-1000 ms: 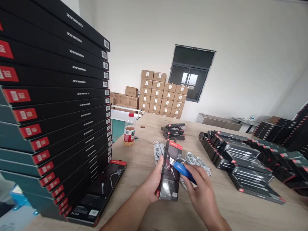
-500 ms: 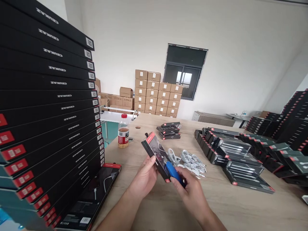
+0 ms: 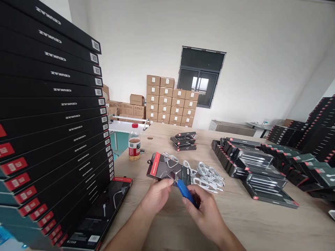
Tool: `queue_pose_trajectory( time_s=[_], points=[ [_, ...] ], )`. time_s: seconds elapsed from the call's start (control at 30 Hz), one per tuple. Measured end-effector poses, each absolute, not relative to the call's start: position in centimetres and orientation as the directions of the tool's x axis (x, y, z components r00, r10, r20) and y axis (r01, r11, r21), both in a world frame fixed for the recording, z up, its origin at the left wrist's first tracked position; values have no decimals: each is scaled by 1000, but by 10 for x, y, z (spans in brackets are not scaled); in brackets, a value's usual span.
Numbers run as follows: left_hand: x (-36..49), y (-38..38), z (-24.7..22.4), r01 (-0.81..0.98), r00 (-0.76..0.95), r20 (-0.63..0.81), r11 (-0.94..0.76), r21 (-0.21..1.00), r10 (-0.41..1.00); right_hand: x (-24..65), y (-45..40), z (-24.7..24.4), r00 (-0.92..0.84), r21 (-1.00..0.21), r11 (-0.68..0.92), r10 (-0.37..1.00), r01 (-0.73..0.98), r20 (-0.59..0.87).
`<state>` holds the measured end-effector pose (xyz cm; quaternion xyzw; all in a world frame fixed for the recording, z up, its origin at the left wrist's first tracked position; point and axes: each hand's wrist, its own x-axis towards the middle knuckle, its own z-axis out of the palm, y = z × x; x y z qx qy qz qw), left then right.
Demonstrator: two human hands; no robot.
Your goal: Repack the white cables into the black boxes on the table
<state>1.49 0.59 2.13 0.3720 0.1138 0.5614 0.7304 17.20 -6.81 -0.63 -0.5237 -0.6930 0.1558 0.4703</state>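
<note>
My left hand (image 3: pixel 157 195) is closed on the near edge of a flat black cable box (image 3: pixel 163 167) with a red band and a hang tab at its left end. The box is tilted over the table, its printed face up. In my right hand (image 3: pixel 205 209) is a blue utility knife (image 3: pixel 186 191), gripped by its handle. Its tip is at the near edge of the box, close to my left thumb; I cannot tell whether the blade cuts in. Coiled white cables (image 3: pixel 208 176) lie on the table just beyond and to the right of the knife.
At the left rises a tall stack of black boxes (image 3: pixel 57 115), with one box (image 3: pixel 104 212) lying beside it. A red-capped bottle (image 3: pixel 134 143) stands behind. A small pile of boxes (image 3: pixel 184 142) sits mid-table. Rows of packaged boxes (image 3: pixel 251 164) fill the right side.
My left hand has turned the box from a steep slant to a flatter, more sideways pose, face up. The knife has shifted slightly left and stays in my right hand.
</note>
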Motion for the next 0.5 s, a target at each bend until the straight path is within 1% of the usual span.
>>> queue_pose_trajectory(
  time_s=[0.07,0.13,0.2,0.27,0.33,0.43,0.5],
  points=[
    [17,3,22,-736,314,233,81,672,921,170,-65,-8,35,-738,374,880,561,473],
    [21,0,21,-736,315,219,92,670,924,172,-60,-9,122,-772,344,872,535,474],
    [26,-4,19,-718,367,214,130,684,905,179,-54,-8,224,-804,324,848,499,480],
    [29,-6,16,-689,418,207,161,706,885,187,-51,-7,285,-823,322,827,467,485],
    [30,-5,14,-692,395,199,148,706,897,192,-51,-6,267,-813,350,821,465,505],
    [25,0,16,-743,281,202,79,664,938,188,-57,-6,148,-754,392,831,527,536],
    [21,2,20,-752,240,216,41,658,946,180,-62,-7,69,-711,405,842,575,535]
  ],
)
